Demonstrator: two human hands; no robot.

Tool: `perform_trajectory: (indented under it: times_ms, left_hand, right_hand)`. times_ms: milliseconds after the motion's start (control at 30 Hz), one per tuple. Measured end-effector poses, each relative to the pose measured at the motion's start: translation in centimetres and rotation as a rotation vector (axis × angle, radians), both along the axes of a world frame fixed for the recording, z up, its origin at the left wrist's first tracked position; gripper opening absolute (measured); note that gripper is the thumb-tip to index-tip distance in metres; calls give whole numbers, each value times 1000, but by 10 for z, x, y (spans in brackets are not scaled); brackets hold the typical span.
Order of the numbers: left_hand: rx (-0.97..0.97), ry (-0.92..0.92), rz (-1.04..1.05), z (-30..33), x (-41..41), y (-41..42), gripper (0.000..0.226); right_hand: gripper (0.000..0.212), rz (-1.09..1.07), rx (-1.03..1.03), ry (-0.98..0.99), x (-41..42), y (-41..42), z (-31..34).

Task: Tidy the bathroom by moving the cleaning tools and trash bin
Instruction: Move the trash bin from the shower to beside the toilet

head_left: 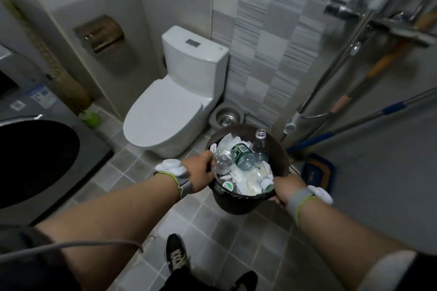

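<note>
Two hands hold a dark round trash bin point(233, 203) above the grey tiled floor point(236, 243), just in front of the white toilet point(165, 111). The left hand point(198, 173) has its grip curled over the bin's left rim, fingers hooked inside. The right hand point(282, 188) grips the right rim the same way, thumb on top. Both wrists wear grey bands with white devices. The bin is full: clear plastic bottles point(246, 156), crumpled white paper and small white caps. A floor drain point(227, 117) lies beside the toilet base, just beyond the bin. To the right, a mop point(318, 170) with a blue head rests on the floor, its long handle leaning up toward the wall near the shower pipes. A washing machine point(40, 149) stands at the left, with a green brush holder point(89, 118) in the corner behind it.
</note>
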State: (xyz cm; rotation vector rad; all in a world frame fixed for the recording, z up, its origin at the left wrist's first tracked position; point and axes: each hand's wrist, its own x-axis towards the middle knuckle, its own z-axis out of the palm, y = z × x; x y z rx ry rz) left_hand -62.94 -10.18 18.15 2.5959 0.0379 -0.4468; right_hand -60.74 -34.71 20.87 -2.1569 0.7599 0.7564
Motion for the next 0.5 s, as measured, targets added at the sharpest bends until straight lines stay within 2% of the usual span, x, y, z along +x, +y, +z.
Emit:
perform_trajectory:
  times_ms: [200, 267, 367, 500]
  left_hand:
    - [129, -38, -78, 23, 19, 91, 22]
    - [132, -70, -54, 34, 28, 128, 22]
    - [122, -137, 13, 46, 39, 175, 26]
    - [145, -166, 49, 56, 50, 224, 26]
  right_hand:
    - [23, 3, 71, -41, 23, 85, 36]
    - [18, -12, 107, -46, 38, 124, 43]
    - [25, 12, 95, -40, 58, 169, 39]
    - [21, 71, 87, -60, 89, 216, 33]
